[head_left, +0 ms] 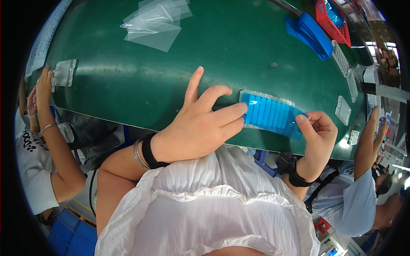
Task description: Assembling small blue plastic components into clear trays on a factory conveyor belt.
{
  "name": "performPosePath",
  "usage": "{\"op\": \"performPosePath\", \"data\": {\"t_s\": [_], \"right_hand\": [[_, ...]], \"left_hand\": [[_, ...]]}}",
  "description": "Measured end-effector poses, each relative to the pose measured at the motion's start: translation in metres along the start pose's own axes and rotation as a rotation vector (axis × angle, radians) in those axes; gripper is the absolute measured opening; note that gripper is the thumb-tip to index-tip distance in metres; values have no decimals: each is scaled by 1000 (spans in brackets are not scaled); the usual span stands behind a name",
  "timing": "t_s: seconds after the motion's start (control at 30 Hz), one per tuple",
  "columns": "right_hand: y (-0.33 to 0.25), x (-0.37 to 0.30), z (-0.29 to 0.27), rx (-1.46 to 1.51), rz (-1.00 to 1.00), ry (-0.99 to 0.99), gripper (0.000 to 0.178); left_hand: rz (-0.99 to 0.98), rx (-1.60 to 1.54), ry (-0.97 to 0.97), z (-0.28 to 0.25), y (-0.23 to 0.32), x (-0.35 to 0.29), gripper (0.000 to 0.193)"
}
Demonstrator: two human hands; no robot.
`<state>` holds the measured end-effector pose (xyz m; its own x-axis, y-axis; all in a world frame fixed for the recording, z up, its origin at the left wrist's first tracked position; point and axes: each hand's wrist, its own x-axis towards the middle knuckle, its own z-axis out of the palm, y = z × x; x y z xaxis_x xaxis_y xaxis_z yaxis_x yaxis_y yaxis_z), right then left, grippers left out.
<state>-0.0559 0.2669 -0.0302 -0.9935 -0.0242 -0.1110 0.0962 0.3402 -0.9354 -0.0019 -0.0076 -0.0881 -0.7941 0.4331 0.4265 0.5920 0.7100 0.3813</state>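
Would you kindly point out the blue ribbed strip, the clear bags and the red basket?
blue ribbed strip (270, 114): head view, middle of its ribs.
clear bags (154, 23): head view, centre of the pile.
red basket (328, 26): head view, its side wall.

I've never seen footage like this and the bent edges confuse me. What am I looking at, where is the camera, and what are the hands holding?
The camera sits on a person's head and looks down; its wide lens bends the edges. The left hand presses on one end of a blue ribbed strip lying on a clear ribbed tray, and the right hand pinches the other end. Both rest on a green belt. Farther off lie clear plastic bags, blue trays and a red basket. Other people work at both sides.
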Motion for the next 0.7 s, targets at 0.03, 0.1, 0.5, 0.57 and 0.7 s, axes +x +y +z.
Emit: {"op": "performPosePath", "data": {"t_s": [0.03,0.1,0.5,0.57,0.7], "right_hand": [[-1,0,1,1,0,1,15],[-2,0,2,-1,-4,5,15],[-6,0,2,10,-3,0,16],[-7,0,2,8,-1,2,17],[-11,-2,5,21,-13,20,19]], "left_hand": [[-11,12,4,0,1,0,6],[-22,25,8,0,3,0,5],[-153,-71,-70,-2,3,1,11],[-162,-65,-78,-2,3,0,16],[-173,-82,-93,-5,3,-1,17]]}}
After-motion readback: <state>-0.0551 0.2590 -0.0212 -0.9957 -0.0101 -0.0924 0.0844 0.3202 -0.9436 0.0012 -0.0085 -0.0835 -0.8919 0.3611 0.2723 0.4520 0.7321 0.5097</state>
